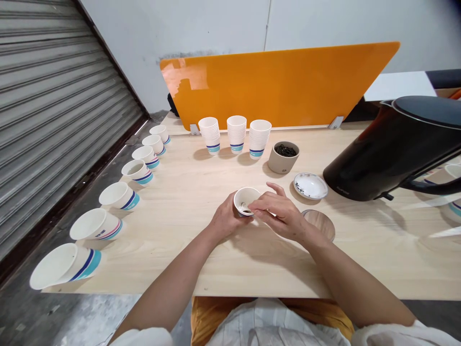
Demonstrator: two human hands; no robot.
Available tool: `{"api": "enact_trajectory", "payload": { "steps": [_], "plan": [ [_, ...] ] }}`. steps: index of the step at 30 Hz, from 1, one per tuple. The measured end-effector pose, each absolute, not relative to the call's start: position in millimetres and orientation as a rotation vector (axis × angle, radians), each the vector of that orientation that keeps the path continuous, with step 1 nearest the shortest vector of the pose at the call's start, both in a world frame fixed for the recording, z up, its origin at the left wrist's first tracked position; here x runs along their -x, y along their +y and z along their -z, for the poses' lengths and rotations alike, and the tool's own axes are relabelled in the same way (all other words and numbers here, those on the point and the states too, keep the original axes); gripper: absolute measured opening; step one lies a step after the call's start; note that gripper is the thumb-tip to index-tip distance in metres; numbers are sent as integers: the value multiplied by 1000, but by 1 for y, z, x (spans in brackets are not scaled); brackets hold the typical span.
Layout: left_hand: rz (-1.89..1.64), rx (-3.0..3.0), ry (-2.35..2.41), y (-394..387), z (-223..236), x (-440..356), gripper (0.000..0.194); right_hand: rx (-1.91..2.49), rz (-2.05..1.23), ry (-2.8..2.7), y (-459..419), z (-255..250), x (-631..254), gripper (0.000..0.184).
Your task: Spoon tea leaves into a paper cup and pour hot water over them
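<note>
My left hand (pixel 225 218) wraps around a small white porcelain cup (pixel 246 200) in the middle of the wooden table (pixel 201 259). My right hand (pixel 281 211) is closed in a pinch at the cup's rim, its fingertips reaching into the cup; what they pinch is too small to make out. A little dark residue lies inside the cup. Just right of my right hand lies a clear glass lid (pixel 320 223). Behind it sit a white saucer (pixel 310 186) and a grey jar of dark tea leaves (pixel 284 156).
A black kettle (pixel 389 149) stands at the right. Three stacks of paper cups (pixel 236 133) stand before an orange divider (pixel 281 81). Several single paper cups (pixel 118 196) line the table's left edge. A roller shutter fills the left side.
</note>
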State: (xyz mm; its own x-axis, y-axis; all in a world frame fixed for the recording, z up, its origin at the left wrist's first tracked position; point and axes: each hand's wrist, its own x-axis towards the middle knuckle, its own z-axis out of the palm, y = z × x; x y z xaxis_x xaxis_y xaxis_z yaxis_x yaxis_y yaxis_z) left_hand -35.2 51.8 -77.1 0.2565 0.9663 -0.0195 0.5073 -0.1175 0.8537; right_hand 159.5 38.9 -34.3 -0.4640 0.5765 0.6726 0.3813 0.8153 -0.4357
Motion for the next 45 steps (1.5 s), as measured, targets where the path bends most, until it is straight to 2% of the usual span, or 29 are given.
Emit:
{"api": "enact_trajectory", "payload": {
  "steps": [7,15,22,28,34,45],
  "plan": [
    [-770,-1750,1311,52,77,37,74,726,-35,-2172,41,38,-158,13],
    [-726,-1724,1352,52,77,35,77,659,-212,-2138,40,39,-158,12],
    [-771,-1722,1315,52,78,36,75,722,-54,-2175,43,42,-160,14],
    [-745,-1749,1338,52,77,36,77,615,-175,-2177,41,40,-158,14],
    [-741,-1702,1339,51,74,35,75,698,-70,-2206,42,40,-161,15],
    [-727,-1715,1335,51,73,35,73,676,-94,-2213,42,40,-160,14]
  ]
}}
